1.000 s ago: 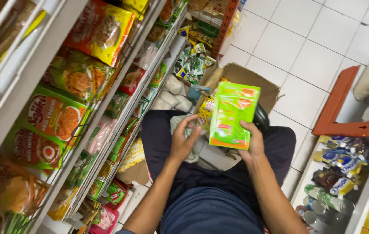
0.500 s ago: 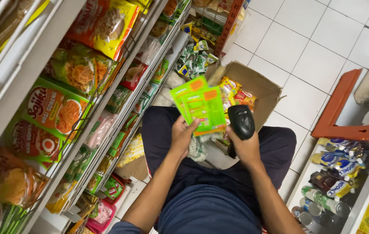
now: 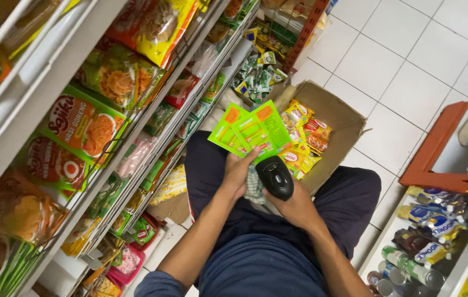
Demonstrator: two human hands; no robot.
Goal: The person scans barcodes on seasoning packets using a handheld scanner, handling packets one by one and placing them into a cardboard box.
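Left hand (image 3: 237, 175) grip grasping flat bright-green snack packets (image 3: 251, 132), fanned above the lap. Right hand (image 3: 294, 201) grip clenched on black handheld barcode scanner (image 3: 275, 177), just below the packets; open cardboard box (image 3: 335, 118) beyond.

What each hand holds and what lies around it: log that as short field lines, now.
setting: shop aisle, white tiled floor
left hand: grips green sachets, fanned, by their lower edge
right hand: holds a black handheld scanner just below the sachets
cardboard box: open on the floor ahead, yellow and orange packets inside
shelves: on the left, stacked with snack packets
low shelf, lower right: cans and bottles
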